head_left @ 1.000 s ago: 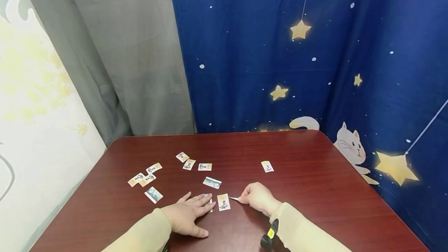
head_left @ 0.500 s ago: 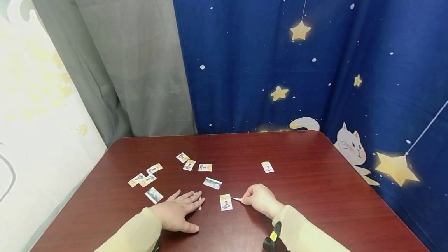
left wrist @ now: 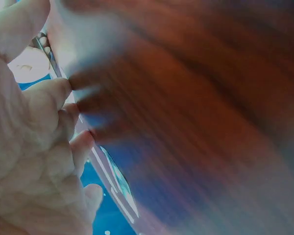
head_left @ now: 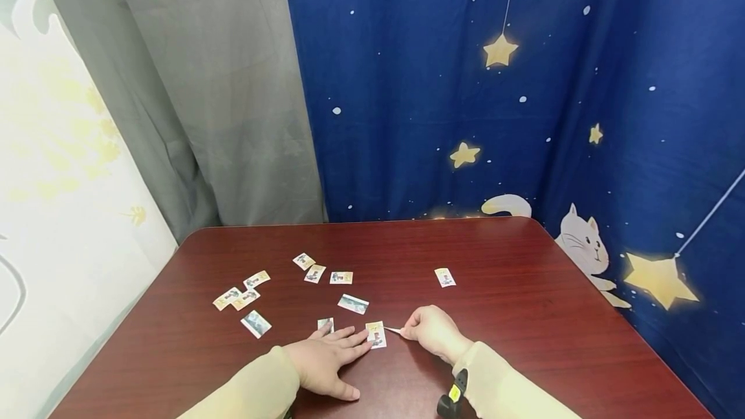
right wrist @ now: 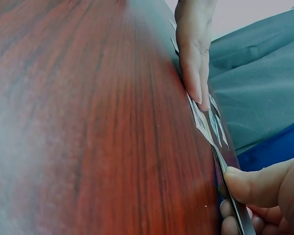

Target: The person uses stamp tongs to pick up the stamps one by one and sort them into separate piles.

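My right hand (head_left: 433,332) pinches a pair of slim metal tweezers (right wrist: 239,210) between thumb and fingers, low over the table. Their narrow tip points left and reaches the right edge of a small yellow-and-white picture card (head_left: 377,336). At that card's left edge lie the straight, spread fingertips of my left hand (head_left: 328,362), palm down. A bluish card (head_left: 325,324) shows behind the left fingers, its lower part hidden by them. From the right wrist, the picture card (right wrist: 201,122) appears edge-on between the left fingertips and the tweezers.
Several yellow-and-white cards (head_left: 246,299) lie at the left and back left of the dark red table (head_left: 495,244). Two more bluish cards, one left (head_left: 256,324) and one in the middle (head_left: 353,304), lie flat. A lone card (head_left: 445,277) rests at the back right.
My left hand first slid left, drawing the bluish card under its fingers away from the picture card. It then came back right, leaving that card, onto the picture card's edge. The right hand barely shifted.
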Tool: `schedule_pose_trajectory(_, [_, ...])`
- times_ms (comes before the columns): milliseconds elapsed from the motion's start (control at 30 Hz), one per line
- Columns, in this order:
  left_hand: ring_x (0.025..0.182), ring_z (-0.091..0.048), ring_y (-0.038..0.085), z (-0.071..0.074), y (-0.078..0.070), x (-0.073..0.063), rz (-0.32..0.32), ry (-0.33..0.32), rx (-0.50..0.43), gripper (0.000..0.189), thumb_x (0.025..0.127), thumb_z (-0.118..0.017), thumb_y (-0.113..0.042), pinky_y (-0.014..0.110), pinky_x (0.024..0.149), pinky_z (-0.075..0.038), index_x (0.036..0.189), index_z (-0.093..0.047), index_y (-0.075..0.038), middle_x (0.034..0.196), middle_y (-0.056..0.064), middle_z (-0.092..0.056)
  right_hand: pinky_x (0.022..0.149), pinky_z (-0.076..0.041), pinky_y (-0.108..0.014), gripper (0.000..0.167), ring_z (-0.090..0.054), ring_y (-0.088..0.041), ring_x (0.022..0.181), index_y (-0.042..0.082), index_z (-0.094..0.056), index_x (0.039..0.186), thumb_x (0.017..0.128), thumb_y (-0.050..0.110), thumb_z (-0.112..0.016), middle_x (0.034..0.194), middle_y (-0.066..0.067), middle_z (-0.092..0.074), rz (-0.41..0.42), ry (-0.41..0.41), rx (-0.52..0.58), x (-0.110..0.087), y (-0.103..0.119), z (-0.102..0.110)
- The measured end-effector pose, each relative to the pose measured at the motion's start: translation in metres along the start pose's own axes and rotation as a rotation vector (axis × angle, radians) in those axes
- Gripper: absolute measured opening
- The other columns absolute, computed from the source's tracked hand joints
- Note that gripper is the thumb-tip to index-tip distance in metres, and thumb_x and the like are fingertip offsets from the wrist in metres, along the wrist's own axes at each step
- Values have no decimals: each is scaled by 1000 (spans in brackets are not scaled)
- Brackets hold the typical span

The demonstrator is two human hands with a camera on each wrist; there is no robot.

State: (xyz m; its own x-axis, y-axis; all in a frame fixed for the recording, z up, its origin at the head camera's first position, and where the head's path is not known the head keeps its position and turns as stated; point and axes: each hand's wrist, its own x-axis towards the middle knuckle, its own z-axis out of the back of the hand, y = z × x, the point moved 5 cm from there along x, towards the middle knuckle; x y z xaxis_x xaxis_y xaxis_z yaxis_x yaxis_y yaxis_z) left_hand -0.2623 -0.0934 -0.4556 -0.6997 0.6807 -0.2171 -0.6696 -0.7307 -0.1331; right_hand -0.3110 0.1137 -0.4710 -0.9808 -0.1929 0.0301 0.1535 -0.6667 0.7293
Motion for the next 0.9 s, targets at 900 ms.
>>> schedule_pose_trajectory(900, [143, -25, 19, 2, 0, 4, 13, 19, -24, 75, 81, -63, -60, 55, 111, -22, 147, -42, -30, 153, -13, -32, 59, -39, -30, 14, -49, -10, 63, 14, -70, 67, 78, 17, -77, 66, 7, -61, 6, -28, -15, -2, -3, 0])
